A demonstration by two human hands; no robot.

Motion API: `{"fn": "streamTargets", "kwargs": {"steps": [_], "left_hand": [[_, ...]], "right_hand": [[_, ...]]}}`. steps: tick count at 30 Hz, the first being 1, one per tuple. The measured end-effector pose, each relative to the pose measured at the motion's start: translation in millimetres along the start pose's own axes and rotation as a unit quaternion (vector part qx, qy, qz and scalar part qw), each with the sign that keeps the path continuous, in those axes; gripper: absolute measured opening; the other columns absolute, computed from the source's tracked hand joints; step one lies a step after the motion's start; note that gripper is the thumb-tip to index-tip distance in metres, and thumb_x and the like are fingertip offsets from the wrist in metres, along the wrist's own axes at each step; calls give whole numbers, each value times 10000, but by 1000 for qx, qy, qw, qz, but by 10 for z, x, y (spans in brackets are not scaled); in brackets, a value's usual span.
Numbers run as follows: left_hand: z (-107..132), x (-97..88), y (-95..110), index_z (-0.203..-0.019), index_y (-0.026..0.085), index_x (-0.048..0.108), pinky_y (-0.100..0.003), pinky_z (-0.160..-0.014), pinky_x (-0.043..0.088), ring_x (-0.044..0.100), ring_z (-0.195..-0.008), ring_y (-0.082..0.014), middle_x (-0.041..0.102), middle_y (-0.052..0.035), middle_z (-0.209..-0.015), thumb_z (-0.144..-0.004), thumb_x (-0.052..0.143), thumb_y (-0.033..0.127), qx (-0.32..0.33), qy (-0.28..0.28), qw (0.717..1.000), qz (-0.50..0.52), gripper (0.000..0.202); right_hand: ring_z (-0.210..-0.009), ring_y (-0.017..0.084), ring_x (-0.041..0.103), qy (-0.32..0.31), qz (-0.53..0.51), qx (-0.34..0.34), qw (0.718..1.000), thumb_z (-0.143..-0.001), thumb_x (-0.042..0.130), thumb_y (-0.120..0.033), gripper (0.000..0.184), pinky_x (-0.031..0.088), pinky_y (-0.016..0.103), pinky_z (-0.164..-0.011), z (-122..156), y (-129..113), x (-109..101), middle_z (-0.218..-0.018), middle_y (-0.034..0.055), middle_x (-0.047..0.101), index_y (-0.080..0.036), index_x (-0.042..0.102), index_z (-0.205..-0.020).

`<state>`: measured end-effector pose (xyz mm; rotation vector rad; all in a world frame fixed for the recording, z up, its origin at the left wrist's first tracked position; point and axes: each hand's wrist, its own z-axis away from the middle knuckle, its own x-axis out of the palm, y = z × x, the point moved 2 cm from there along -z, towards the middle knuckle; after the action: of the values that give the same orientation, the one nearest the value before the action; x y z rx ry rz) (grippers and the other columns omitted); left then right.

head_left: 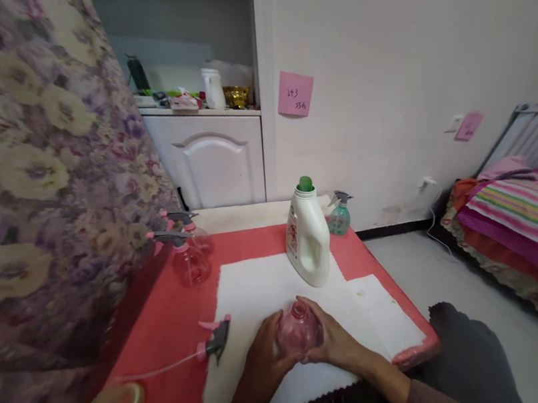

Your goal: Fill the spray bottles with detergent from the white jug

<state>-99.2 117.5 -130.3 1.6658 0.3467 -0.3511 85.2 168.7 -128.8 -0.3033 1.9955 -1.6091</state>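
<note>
Between my two hands is a round, clear pink spray bottle body [293, 334] without its top, its neck pointing up. My left hand [262, 352] wraps its left side, and my right hand [329, 337] curls around the right. To the left lies its kind of spray head [215, 341], grey and pink, with a thin dip tube stretching toward the front left. Just beyond my hands stands a large white detergent jug [307, 241] with a green spout in its uncapped mouth. What the pink bottle contains, if anything, I cannot make out.
Two pink spray bottles [191, 265] stand at the table's left, and a green one [340, 217] at the back right. White cloth [246, 286] covers part of the red tabletop [165, 321]. A round gold-rimmed object [118, 401] sits front left, near a floral curtain [41, 167].
</note>
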Motion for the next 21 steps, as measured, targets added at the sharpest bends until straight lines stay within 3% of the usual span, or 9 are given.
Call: {"fn": "streamTargets", "kwargs": {"steps": [5, 8, 11, 15, 18, 21], "left_hand": [[253, -142, -94, -1207, 203, 586, -470, -1065, 422, 556, -1219, -293, 624, -128, -1266, -800, 654, 354, -9, 61, 996, -59, 440], [392, -396, -194, -1126, 208, 632, -480, -1038, 442, 586, -1168, -293, 662, -127, -1193, -872, 544, 391, -19, 123, 983, -136, 326], [456, -725, -247, -1057, 185, 649, -474, -995, 460, 615, -1083, -290, 688, -136, -1105, -908, 439, 329, -25, 160, 952, -260, 295], [438, -1023, -228, -1124, 153, 638, -435, -982, 449, 609, -1075, -280, 689, -142, -1140, -857, 414, 136, -72, 132, 887, -436, 349], [394, -1082, -174, -1188, 153, 628, -392, -992, 431, 599, -1113, -262, 677, -128, -1218, -830, 399, 52, -114, 99, 843, -516, 436], [330, -1082, -136, -1226, 174, 624, -361, -967, 436, 621, -1075, -243, 684, -112, -1219, -829, 385, 25, -141, 51, 829, -539, 486]], "right_hand": [[-1342, 349, 443, -21, -19, 13, 1000, -486, 918, -300, 1070, 300, 532, -1151, -11, 52, -35, -1438, 121, 497, -250, 399, -1420], [-1353, 354, 428, -42, -32, 16, 998, -468, 920, -289, 1076, 305, 532, -1148, -28, 88, -71, -1454, 120, 485, -255, 411, -1415], [-1364, 353, 416, -63, -42, 2, 997, -480, 912, -280, 1073, 301, 538, -1149, -49, 96, -86, -1475, 125, 460, -261, 399, -1422], [-1360, 352, 423, -70, -40, 6, 997, -487, 883, -200, 1060, 310, 535, -1146, -48, 68, -87, -1476, 125, 455, -264, 388, -1422], [-1358, 359, 424, -59, -44, 17, 997, -500, 856, -169, 1020, 304, 548, -1146, -27, 43, -102, -1467, 122, 467, -266, 401, -1407], [-1365, 371, 411, -50, -49, 29, 997, -515, 840, -171, 983, 304, 560, -1141, -13, 14, -132, -1463, 125, 469, -262, 414, -1396]]}}
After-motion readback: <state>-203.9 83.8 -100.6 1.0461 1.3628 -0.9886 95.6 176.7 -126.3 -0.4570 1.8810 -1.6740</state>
